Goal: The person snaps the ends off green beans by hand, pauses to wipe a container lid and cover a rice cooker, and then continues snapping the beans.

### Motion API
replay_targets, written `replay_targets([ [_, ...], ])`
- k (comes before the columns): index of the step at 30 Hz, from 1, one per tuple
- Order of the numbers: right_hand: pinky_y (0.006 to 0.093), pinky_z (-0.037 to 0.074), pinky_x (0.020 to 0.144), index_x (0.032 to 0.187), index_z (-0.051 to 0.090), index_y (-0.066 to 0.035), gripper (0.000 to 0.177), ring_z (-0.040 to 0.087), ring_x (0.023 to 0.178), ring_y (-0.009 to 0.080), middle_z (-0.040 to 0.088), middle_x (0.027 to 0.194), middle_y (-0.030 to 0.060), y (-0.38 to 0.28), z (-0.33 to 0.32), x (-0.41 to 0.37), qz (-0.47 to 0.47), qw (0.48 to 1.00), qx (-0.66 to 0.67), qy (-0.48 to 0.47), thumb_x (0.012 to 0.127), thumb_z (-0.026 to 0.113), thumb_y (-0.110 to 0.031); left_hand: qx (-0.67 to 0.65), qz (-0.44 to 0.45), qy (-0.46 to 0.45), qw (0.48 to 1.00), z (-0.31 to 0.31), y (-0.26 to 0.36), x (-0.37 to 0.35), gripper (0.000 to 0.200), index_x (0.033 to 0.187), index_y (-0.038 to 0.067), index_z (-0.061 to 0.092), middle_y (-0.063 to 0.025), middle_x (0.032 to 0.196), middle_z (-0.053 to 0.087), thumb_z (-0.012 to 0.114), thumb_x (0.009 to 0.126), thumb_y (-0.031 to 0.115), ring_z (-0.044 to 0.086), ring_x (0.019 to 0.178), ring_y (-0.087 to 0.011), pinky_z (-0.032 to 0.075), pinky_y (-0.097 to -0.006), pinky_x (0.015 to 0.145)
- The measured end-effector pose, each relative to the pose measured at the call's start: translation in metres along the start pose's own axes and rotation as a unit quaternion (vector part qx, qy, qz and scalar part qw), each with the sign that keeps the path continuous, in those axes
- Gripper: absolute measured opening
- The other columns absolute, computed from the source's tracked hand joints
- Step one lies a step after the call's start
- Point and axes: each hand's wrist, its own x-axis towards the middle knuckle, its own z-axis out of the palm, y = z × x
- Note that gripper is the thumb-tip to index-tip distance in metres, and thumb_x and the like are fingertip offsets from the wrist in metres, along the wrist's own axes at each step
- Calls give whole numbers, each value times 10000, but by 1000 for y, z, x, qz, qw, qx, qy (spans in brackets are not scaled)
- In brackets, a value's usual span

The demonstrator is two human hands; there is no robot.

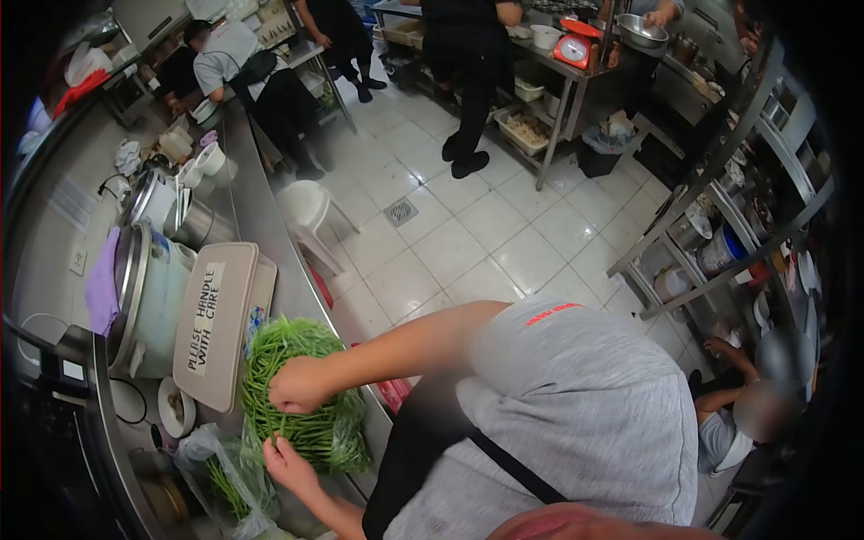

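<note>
A large heap of long, thin green beans (310, 436) lies on the steel counter in clear plastic (351, 441). My right hand (301, 385) is curled closed on top of the heap, its fingertips mostly hidden among the beans. At the near left edge of the pile, my left hand (290, 463) pinches bean ends between thumb and fingers. Beside my left hand sits a second clear plastic bag (202, 450) with a few green stalks inside. Touching the heap's far side is a lidded plastic box (216, 324) labelled "PLEASE HANDLE WITH CARE".
Behind the box stand a big pot (153, 306) with a purple cloth (103, 279) and a metal container (200, 225). A white stool (306, 207) is beside the counter. Co-workers stand farther off near a table with a red scale (573, 51); metal shelves (711, 243) line the right.
</note>
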Motion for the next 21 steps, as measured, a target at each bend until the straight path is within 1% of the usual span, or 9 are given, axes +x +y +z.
replay_targets([
  [3,379,411,526,629,511,-68,91,523,609,290,524,658,98,0,6,-1,33,985,-98,-135,655,515,-156,2,23,24,999,2,0,-2,148,848,-25,487,-53,667,458,413,805,95,407,600,-119,353,-255,558],
  [5,375,403,533,646,496,-56,97,513,613,290,509,651,105,3,15,0,10,999,24,-30,669,508,-150,14,31,32,999,2,5,-2,142,843,-12,479,-33,642,432,412,817,110,383,570,-98,333,-233,523],
  [8,365,395,547,673,473,-36,109,501,621,289,498,654,118,-5,14,3,26,984,151,86,700,490,-140,-241,-47,-10,969,8,-11,-1,131,841,18,457,-8,606,385,407,838,139,331,529,-58,281,-190,477],
  [12,355,386,557,709,458,-13,117,486,615,292,490,652,129,2,-2,23,102,920,272,262,739,465,-126,-184,-219,-17,958,3,16,-12,126,854,22,440,13,622,383,421,840,145,315,523,-19,249,-172,454],
  [13,360,388,560,737,461,-6,153,491,622,298,497,657,127,9,-9,24,110,938,228,235,755,460,-158,-143,-232,-26,962,4,17,-13,132,855,14,442,9,630,396,430,834,144,323,531,-25,261,-176,461],
  [15,372,397,568,750,475,-18,154,504,637,296,511,675,119,17,-3,24,107,988,103,36,752,456,-171,-61,-259,-42,963,5,19,-15,146,856,-1,448,2,645,422,449,822,141,339,546,-36,286,-184,474],
  [16,377,401,572,757,482,-24,156,510,645,295,518,684,115,21,0,24,104,992,37,-63,750,455,-177,-75,-213,-52,973,7,6,-15,146,852,-7,449,-7,653,433,456,815,134,346,557,-45,298,-191,487],
  [19,396,422,571,774,521,-74,138,543,680,282,546,731,111,-7,13,7,67,996,-61,21,675,480,-161,-89,-100,-86,987,13,-34,-13,139,830,-21,451,-29,677,459,469,798,113,361,588,-74,330,-214,526],
  [21,389,419,566,795,514,-87,152,543,680,270,536,760,88,-6,18,9,-59,991,-118,2,697,484,-199,-60,-72,-112,989,13,-29,-14,124,801,-24,448,-40,693,466,468,793,98,363,606,-91,346,-232,555],
])
